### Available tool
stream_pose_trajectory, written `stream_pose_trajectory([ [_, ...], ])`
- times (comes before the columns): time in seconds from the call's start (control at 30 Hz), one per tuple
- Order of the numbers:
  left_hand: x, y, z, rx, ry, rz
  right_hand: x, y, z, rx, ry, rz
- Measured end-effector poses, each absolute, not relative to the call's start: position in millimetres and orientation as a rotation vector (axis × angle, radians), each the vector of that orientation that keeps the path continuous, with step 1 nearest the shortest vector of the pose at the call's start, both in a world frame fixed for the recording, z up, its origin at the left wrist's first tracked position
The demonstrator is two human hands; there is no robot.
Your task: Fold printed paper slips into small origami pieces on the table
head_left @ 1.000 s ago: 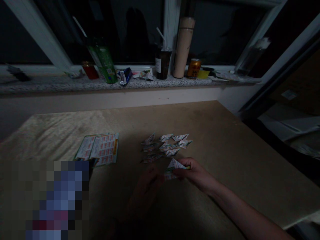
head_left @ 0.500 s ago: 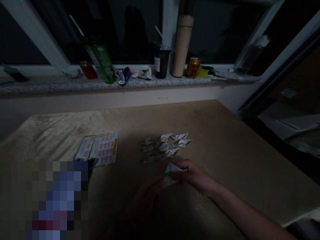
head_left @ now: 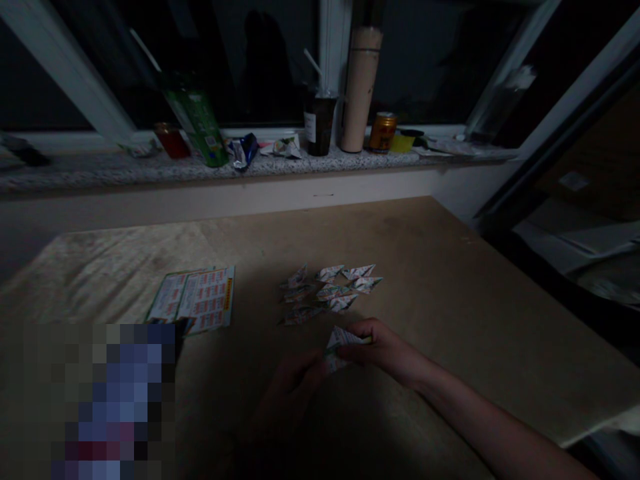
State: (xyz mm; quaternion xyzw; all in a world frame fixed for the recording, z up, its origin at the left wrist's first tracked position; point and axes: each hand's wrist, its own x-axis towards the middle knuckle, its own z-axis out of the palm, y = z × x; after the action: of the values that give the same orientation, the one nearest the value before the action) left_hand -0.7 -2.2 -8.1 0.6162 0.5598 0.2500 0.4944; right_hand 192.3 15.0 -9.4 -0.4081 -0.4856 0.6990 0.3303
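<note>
A piece of printed paper folded to a point is held just above the table near its front. Its right side is pinched between the thumb and fingers of my right hand. My left hand, in deep shadow, closes on the paper's lower left edge; its fingertips are hard to make out. Just beyond my hands lie several small folded paper shapes with pointed ends, grouped in rough rows. To their left rests a stack of flat printed sheets.
The brown table meets a wall below a granite windowsill. On the sill stand a green bottle, a dark cup with a straw, a tall beige flask and an orange can. A pixelated patch covers the lower left.
The view has shifted slightly. Both hands keep hold of the folded paper, and my left hand's fingers have moved a little along its left edge. The shapes on the table have not moved.
</note>
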Motion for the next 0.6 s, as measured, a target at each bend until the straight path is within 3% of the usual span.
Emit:
stream_pose_trajectory([
  [0.6,-2.6,-0.3,-21.6,1.348,1.396,0.504,188.3,13.3,-11.4,-1.118,-1.292,1.803],
])
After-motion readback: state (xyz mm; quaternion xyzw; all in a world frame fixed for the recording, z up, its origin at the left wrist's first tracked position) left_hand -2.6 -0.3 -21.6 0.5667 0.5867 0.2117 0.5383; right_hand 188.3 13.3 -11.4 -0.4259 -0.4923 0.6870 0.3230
